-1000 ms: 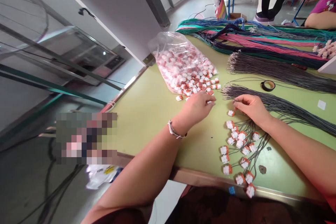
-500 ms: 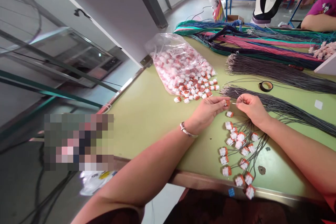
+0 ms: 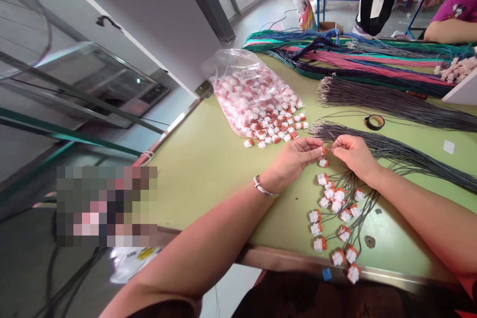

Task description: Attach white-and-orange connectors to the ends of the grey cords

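Note:
Between the thumb and fingers of my left hand (image 3: 300, 156) is a small orange-and-white connector (image 3: 323, 151). My right hand (image 3: 352, 153) pinches a thin dark wire (image 3: 332, 135), its tip end right at the connector's orange side; whether it is inside I cannot tell. Below my hands lie several connectors (image 3: 337, 199) with dark wires attached, some at the table's front edge. Just beyond my hands rests a bundle of dark grey wires (image 3: 395, 148) with bare metal tips. Loose connectors (image 3: 274, 126) spill from a clear plastic bag (image 3: 242, 77) left of the bundle.
A second dark wire bundle (image 3: 372, 102) and a tape roll (image 3: 374, 122) lie farther back on the green table (image 3: 208, 174). Coloured wires (image 3: 346, 62) stretch across the far side, near pale connectors (image 3: 456, 70). A person's purple sleeve (image 3: 456, 2) shows at far right.
My right hand has moved slightly left, bringing the wire's tip from a small gap up to the connector in my left hand. The whole view has shifted slightly.

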A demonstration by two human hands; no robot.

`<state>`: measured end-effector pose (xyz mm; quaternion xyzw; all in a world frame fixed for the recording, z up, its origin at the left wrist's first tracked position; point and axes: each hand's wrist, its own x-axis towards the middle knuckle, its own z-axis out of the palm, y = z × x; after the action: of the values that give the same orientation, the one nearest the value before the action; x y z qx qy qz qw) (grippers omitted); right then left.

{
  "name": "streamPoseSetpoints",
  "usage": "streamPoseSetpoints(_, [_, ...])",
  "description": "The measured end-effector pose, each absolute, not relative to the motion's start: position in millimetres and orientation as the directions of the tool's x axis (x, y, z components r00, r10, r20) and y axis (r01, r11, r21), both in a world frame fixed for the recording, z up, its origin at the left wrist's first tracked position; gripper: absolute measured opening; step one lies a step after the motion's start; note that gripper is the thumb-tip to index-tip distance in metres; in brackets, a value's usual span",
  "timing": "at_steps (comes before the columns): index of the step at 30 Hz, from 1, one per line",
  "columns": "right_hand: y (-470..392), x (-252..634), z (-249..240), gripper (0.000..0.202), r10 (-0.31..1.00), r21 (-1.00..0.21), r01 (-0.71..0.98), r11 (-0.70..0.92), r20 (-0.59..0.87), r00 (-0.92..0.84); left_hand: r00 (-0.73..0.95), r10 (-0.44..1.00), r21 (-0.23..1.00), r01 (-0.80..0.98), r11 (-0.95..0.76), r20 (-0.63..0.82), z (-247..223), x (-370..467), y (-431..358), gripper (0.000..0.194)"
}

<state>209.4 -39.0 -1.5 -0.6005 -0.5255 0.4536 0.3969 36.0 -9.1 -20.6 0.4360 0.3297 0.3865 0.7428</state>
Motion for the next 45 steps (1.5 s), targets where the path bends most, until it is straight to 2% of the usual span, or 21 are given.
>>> streamPoseSetpoints(2, [-39, 210, -1, 0.011, 0.993, -0.946, 0.3, -0.121, -0.12, 0.022, 0.467, 0.881, 0.963, -0.201, 0.181, -0.068, -20, 36, -9, 0.021])
streamPoseSetpoints(4, [-37, 211, -1, 0.011, 0.994, -0.942, 0.318, -0.106, -0.111, 0.003, 0.449, 0.889, 0.995, -0.069, -0.066, 0.09, -18, 36, -9, 0.013])
streamPoseSetpoints(7, [-35, 214, -3, 0.012, 0.993, -0.948, 0.306, -0.085, -0.106, -0.053, 0.479, 0.804, 0.897, 0.07, -0.436, 0.353, -15, 37, -10, 0.003])
streamPoseSetpoints(9, [-34, 217, -4, 0.012, 0.99, -0.959, 0.272, -0.078, -0.106, -0.091, 0.516, 0.744, 0.844, 0.073, -0.531, 0.423, -15, 38, -9, 0.007])
streamPoseSetpoints(11, [-34, 218, -6, 0.011, 0.983, -0.966, 0.234, -0.112, -0.141, -0.115, 0.519, 0.761, 0.878, 0.041, -0.478, 0.39, -18, 40, -8, 0.006])
streamPoseSetpoints(13, [-34, 219, -6, 0.012, 0.973, -0.963, 0.21, -0.17, -0.198, -0.119, 0.478, 0.829, 0.946, -0.014, -0.325, 0.291, -23, 41, -6, 0.003])
streamPoseSetpoints(15, [-35, 219, -6, 0.013, 0.967, -0.956, 0.206, -0.21, -0.234, -0.1, 0.434, 0.881, 0.983, -0.08, -0.168, 0.186, -28, 42, -5, 0.009])
streamPoseSetpoints(18, [-34, 217, -5, 0.009, 0.97, -0.953, 0.207, -0.222, -0.237, -0.052, 0.423, 0.899, 0.99, -0.125, -0.063, 0.111, -32, 41, -5, 0.015])
streamPoseSetpoints(27, [-35, 216, -5, 0.007, 0.984, -0.934, 0.321, -0.157, -0.175, -0.027, 0.445, 0.887, 0.992, -0.06, -0.111, 0.126, -29, 43, -7, 0.015])
streamPoseSetpoints(34, [-36, 215, -5, 0.007, 0.988, -0.922, 0.368, -0.116, -0.146, -0.053, 0.468, 0.882, 0.997, -0.072, -0.021, 0.052, -29, 47, -8, 0.013])
streamPoseSetpoints(38, [-34, 218, -7, 0.004, 0.987, -0.928, 0.356, -0.106, -0.141, -0.075, 0.491, 0.87, 0.999, -0.001, -0.041, 0.036, -29, 46, -9, 0.01])
streamPoseSetpoints(41, [-32, 221, -4, 0.007, 0.992, -0.96, 0.258, -0.107, -0.12, -0.036, 0.654, 0.755, 0.981, 0.11, -0.16, 0.05, -24, 42, -15, 0.005])
streamPoseSetpoints(43, [-30, 222, -1, 0.014, 0.994, -0.985, 0.137, -0.106, -0.106, 0.005, 0.814, 0.576, 0.943, 0.124, -0.308, 0.08, -17, 39, -19, 0.006])
streamPoseSetpoints(45, [-30, 221, 2, 0.02, 0.991, -0.99, 0.055, -0.129, -0.131, -0.017, 0.896, 0.427, 0.902, 0.08, -0.424, 0.121, -9, 34, -20, 0.009])
